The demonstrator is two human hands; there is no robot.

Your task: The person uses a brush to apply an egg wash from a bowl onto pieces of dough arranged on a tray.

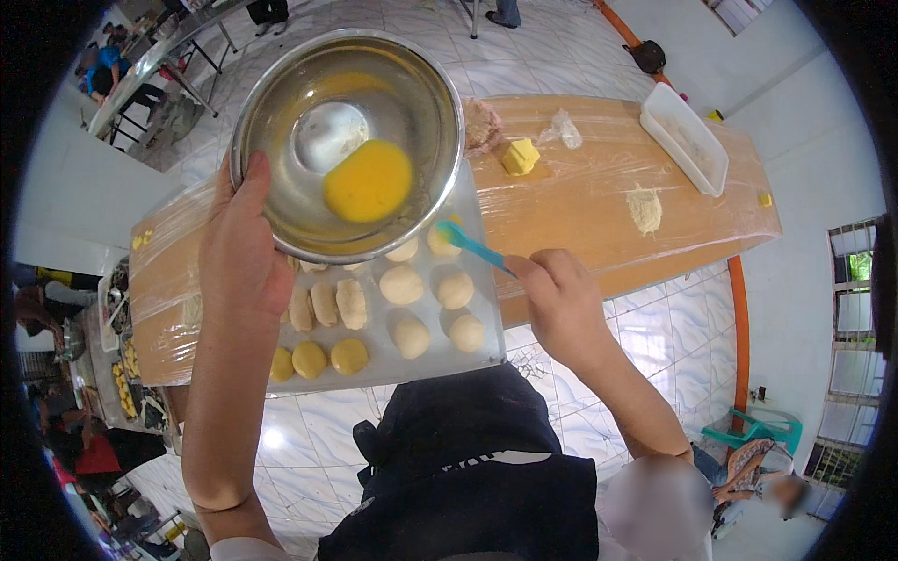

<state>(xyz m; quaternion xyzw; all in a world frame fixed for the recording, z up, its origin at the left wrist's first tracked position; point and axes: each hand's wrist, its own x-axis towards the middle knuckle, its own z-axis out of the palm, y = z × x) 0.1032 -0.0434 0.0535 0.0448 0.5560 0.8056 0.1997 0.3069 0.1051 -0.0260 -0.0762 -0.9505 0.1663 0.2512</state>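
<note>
My left hand [242, 238] grips the rim of a tilted stainless steel bowl [280, 203], which holds a pool of yellow egg wash [368, 181]. Between the fingers of my right hand [561, 301] is a turquoise brush [480, 252]; its tip is at a dough ball [445, 240] near the far right of a metal tray [435, 365]. Pale round dough balls [454, 290] lie on the tray's right part. Several elongated dough pieces [351, 304] are left of them, and yellow-coated balls [349, 356] sit along the near edge. The bowl hides the tray's far left part.
The tray rests on a plastic-wrapped table [561, 224]. Farther right are a block of butter [520, 157], a crumpled plastic bag [561, 130], a patch of flour [644, 209] and a white plastic container [684, 140]. Other people are at the left; one sits near a green chair [765, 428] at the lower right.
</note>
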